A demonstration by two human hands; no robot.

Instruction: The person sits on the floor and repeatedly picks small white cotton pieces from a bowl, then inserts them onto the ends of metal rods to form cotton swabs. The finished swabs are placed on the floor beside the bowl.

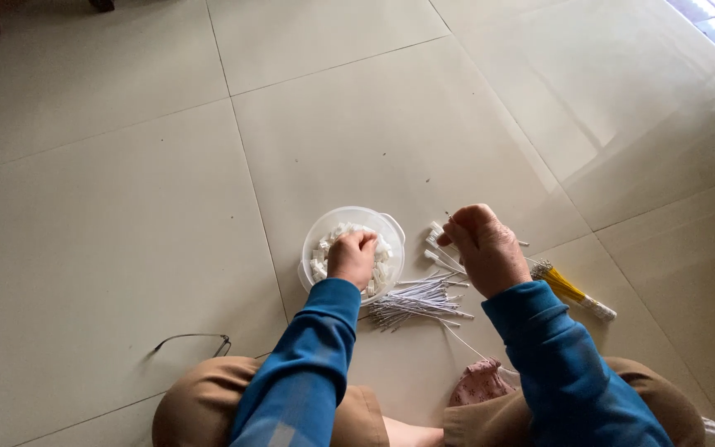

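Reaching Into the Bowl, Wire in the Other Hand

Reaching down, the left hand [352, 257] is buried in a round clear plastic bowl [318, 230] full of small white plastic connector pieces [382, 248], fingers curled down into the heap; whether it has pinched one, I cannot tell from up here. Over on the other side, the right hand [485, 248] hovers just beside the bowl, fingers bunched narrow around a thin white wire [465, 338] that trails back toward the person's lap. Below and between the two hands, a loose bundle of thin white wires with metal tips [418, 301] lies fanned on the pale beige tiled floor [126, 207]. A few more white connector-ended leads [435, 237] sit just by the right hand's fingertips. Off to the right rests a yellow-wrapped bunch of wires [571, 291]. A pair of thin-framed spectacles [196, 341] lies near the left knee, and a small pink patterned cloth [480, 382] sits by the right leg.
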